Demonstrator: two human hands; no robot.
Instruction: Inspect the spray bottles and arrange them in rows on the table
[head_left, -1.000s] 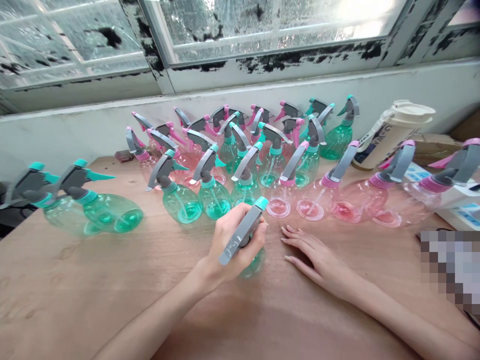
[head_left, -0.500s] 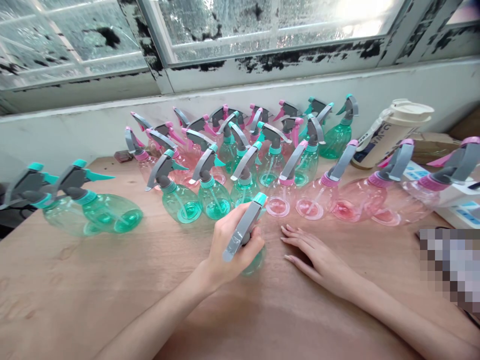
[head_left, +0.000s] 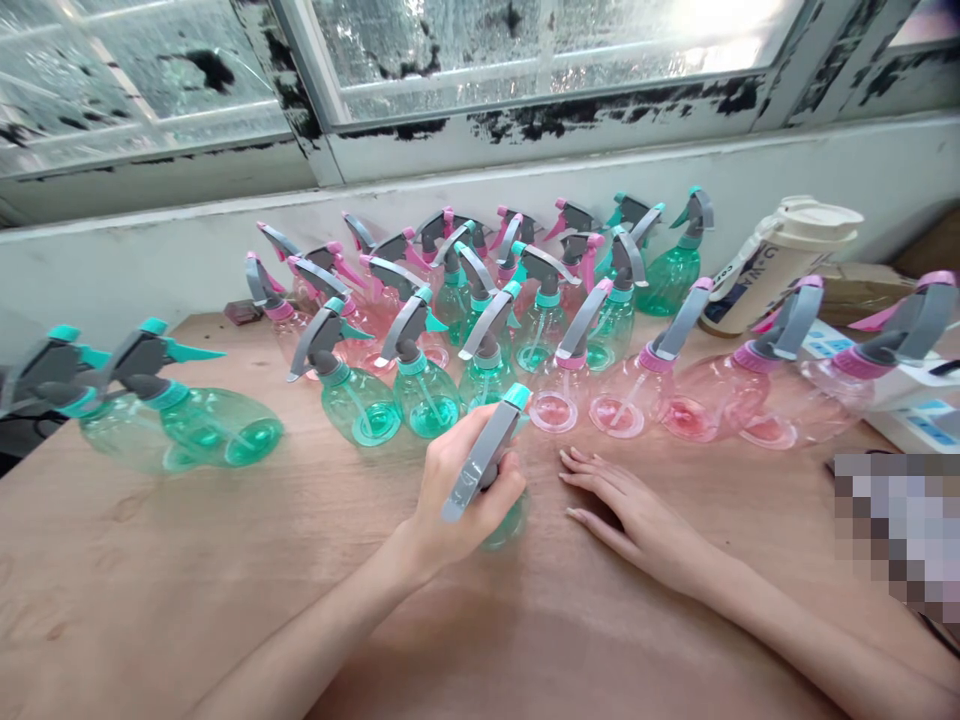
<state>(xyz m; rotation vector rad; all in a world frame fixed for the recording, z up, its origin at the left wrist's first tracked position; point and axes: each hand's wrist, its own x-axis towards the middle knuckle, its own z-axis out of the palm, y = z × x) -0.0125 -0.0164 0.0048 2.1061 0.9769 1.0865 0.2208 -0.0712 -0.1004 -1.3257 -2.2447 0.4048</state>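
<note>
My left hand (head_left: pixel 451 497) is wrapped round the neck of a green spray bottle (head_left: pixel 504 524) with a grey and teal trigger head. Most of that bottle's body is hidden behind the fingers. To its right, my right hand (head_left: pixel 624 502) lies on the wooden table (head_left: pixel 247 590), fingers stretched out and holding nothing. Just beyond the hands stands a row of bottles: a green spray bottle (head_left: pixel 486 376) behind my left hand, and a pink spray bottle (head_left: pixel 553 395) nearest my right fingertips.
Several more green and pink spray bottles crowd the back of the table. Two green spray bottles (head_left: pixel 217 425) stand at the left. A cream tumbler (head_left: pixel 772 265) and white power strips (head_left: pixel 911 400) are at the right. Behind runs a wall (head_left: pixel 150 240) below windows. A blurred patch (head_left: pixel 900 530) covers the right edge.
The view has shifted very slightly. Both hands and the held spray bottle keep the same places on the table.
</note>
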